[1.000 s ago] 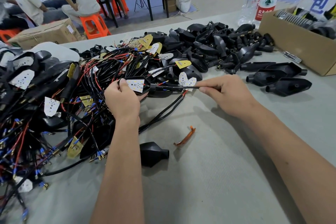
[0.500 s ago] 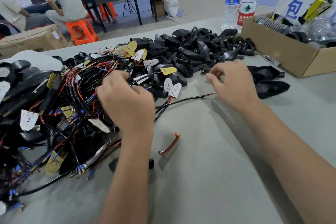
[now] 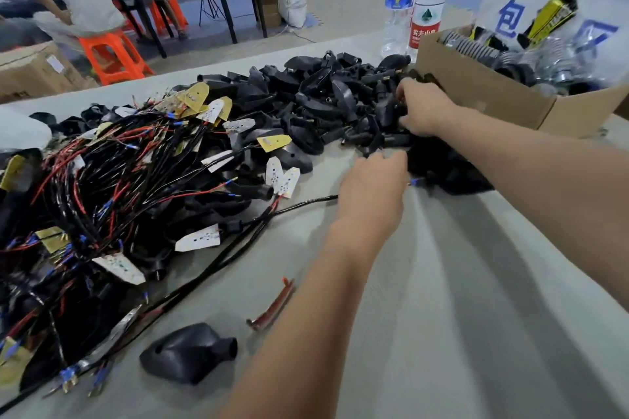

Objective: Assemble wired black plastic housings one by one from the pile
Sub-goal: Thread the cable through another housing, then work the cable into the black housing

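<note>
Two bare forearms, no sleeves; left hand (image 3: 372, 192), right hand (image 3: 423, 105) ungloved.

Both forearms extend forward. Left hand (image 3: 372, 192): back up, fingers curled downward (grip contents not visible). Right hand (image 3: 422, 105): farther forward, fingers curled.

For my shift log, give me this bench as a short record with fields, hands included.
left hand: holds a black cable, fingers curled
right hand: reaching into the pile of empty black housings; grip hidden
wired pile: left of the hands
loose housing: alone, near edge
cardboard box: right, beside two water bottles
</note>
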Tool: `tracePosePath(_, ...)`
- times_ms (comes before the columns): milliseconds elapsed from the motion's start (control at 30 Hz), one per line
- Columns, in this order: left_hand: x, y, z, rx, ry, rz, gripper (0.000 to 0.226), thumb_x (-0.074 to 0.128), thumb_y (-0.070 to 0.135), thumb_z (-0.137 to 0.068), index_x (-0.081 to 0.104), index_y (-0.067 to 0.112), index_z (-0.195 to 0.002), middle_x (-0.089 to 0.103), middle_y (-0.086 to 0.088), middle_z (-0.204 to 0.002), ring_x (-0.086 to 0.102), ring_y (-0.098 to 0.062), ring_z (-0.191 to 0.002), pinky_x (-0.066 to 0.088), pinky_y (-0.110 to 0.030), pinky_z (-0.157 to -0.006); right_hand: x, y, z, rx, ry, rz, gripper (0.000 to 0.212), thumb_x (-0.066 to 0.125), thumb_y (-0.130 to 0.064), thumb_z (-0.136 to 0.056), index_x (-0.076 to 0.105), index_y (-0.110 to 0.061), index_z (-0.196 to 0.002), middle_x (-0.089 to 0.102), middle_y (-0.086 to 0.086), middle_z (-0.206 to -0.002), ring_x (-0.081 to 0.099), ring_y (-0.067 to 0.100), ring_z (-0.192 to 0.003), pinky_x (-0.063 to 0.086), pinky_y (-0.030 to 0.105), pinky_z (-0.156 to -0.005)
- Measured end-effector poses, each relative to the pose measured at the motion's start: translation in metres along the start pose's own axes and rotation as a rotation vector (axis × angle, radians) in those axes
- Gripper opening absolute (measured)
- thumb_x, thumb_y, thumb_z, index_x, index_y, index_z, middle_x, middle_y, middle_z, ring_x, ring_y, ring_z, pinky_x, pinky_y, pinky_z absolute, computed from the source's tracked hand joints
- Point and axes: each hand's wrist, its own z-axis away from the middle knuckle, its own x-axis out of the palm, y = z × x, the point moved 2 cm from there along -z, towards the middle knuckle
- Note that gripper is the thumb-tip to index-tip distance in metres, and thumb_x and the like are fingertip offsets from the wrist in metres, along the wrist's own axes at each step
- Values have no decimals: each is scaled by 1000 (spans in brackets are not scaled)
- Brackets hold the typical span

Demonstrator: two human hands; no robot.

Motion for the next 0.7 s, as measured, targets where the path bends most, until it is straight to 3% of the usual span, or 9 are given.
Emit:
tracePosePath(67, -3, -8, 2, 16, 3, 14, 14, 54, 6, -99, 54, 14, -111, 58, -10, -107, 56, -35, -101, 41, -41, -73, 2, 2, -6, -1, -22, 22, 48, 72, -13, -92, 55, -3, -136, 59, 24, -135, 54, 42, -125, 46, 46, -103)
tracePosePath(133, -10, -16, 6, -11, 21, 101, 13, 49, 4, -99, 55, 12, -108, 58, -12, -106, 55, -35, -99, 43, -43, -76, -2, 3, -10, -15, -28, 46, 46, 74, -16, -92, 60, -3, -133, 62, 23, -134, 56, 42, -123, 47, 45, -102)
tracePosePath(267, -28, -39, 13, -143, 124, 302, 13, 48, 7, -100, 53, 17, -94, 60, -7, -103, 55, -29, -95, 45, -45, -82, -7, 2, -7, -73, -21, 76, 21, 76, -15, -89, 61, -5, -100, 66, 22, -112, 60, 40, -107, 43, 36, -80)
tracePosePath(333, -33, -54, 18, -210, 159, 402, 12, 48, 7, -101, 57, 13, -96, 61, -6, -94, 56, -25, -88, 47, -42, -79, -6, 2, -1, -95, -1, 50, 19, 78, -11, -86, 59, -7, -91, 66, 18, -102, 61, 39, -101, 40, 34, -76)
tracePosePath(433, -37, -68, 28, -302, 200, 539, 15, 51, 9, -101, 59, 16, -90, 55, 12, -71, 50, 3, -69, 39, -16, -68, -10, 8, 9, 2, 32, 10, 31, 82, -19, -86, 62, -9, -108, 66, 17, -110, 61, 39, -106, 50, 40, -86)
tracePosePath(533, -43, -75, 37, -333, 236, 631, 18, 55, 12, -100, 59, 17, -83, 51, 22, -54, 45, 1, -54, 35, -10, -67, -24, 13, 27, 198, 253, 18, 38, 77, -30, -92, 63, -10, -122, 68, 18, -117, 63, 40, -109, 54, 45, -89)
tracePosePath(567, -46, -77, 41, -327, 253, 643, 18, 56, 12, -100, 59, 16, -83, 50, 23, -52, 44, -1, -53, 35, -9, -63, -28, 7, 39, 204, 356, -96, 34, 76, -31, -93, 67, -13, -121, 70, 13, -115, 65, 36, -107, 54, 41, -89)
tracePosePath(633, -48, -83, 49, -324, 275, 648, 19, 58, 12, -99, 59, 15, -81, 48, 21, -51, 41, -2, -52, 34, -12, -53, -24, -14, 68, 136, 448, -495, 27, 76, -32, -92, 73, -23, -118, 72, -4, -101, 68, 11, -92, 51, 25, -79)
tracePosePath(700, -45, -91, 59, -356, 266, 664, 18, 58, 12, -100, 60, 12, -82, 47, 19, -50, 41, -1, -52, 33, -16, -54, -4, -50, 104, 12, 330, -897, 24, 75, -25, -94, 71, -27, -118, 69, -10, -90, 63, -6, -73, 48, 11, -66)
